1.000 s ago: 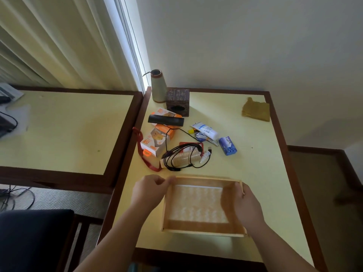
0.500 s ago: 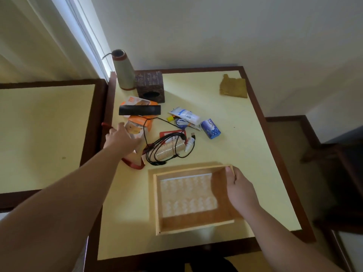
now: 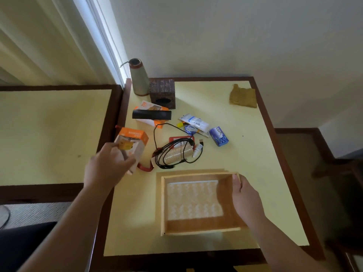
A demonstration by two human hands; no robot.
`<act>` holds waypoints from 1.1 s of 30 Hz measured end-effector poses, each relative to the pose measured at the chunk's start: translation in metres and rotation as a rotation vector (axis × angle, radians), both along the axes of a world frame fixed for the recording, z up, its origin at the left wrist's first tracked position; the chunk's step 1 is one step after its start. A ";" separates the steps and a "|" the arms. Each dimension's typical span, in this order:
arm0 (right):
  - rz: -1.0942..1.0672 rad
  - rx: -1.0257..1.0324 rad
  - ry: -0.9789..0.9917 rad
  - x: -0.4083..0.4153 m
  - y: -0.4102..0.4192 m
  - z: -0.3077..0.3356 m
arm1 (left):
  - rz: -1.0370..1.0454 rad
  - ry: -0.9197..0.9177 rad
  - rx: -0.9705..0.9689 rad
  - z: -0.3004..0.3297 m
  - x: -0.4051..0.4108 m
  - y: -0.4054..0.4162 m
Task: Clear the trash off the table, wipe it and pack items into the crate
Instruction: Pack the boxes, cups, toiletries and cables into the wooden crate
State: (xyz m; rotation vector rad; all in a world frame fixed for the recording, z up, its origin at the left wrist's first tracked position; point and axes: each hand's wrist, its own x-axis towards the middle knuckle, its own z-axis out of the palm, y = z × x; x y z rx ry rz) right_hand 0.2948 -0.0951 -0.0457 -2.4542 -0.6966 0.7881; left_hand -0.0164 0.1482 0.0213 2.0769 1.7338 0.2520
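The left hand [image 3: 107,167] grips the orange-and-white box [image 3: 131,149], lifted just left of the crate [image 3: 198,203] with its long axis pointing away, while the right hand [image 3: 246,199] clasps the crate's right wall on the tabletop [image 3: 255,154].

A lived-in room, likely a home or guest room: pale curtains [image 3: 49,42] by a window, two wood-edged tables [image 3: 261,146], carpeted floor [image 3: 33,213], toiletries [image 3: 194,122] and cables [image 3: 172,154].
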 end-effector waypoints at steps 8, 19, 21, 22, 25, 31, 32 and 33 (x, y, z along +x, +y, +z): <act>0.030 0.006 -0.012 0.001 -0.003 0.003 | -0.582 -0.184 0.118 0.065 -0.033 -0.114; 0.016 0.004 -0.029 0.003 -0.004 -0.003 | -1.351 0.508 0.072 0.058 0.081 -0.080; 0.017 0.010 -0.029 0.003 -0.004 -0.003 | -1.426 0.569 0.107 0.051 0.093 -0.078; 0.021 0.010 -0.030 0.003 -0.004 -0.003 | -1.459 0.574 0.125 0.048 0.098 -0.078; 0.034 0.007 -0.026 0.003 -0.004 -0.003 | -1.582 0.591 0.182 0.040 0.112 -0.079; 0.043 0.007 -0.030 0.004 -0.005 -0.003 | -1.643 0.692 0.158 0.012 0.128 -0.096; 0.041 0.007 -0.027 0.004 -0.004 -0.003 | -1.603 0.709 0.141 0.009 0.129 -0.098; 0.041 0.010 -0.025 0.004 -0.004 -0.003 | -1.561 0.723 0.124 0.007 0.129 -0.099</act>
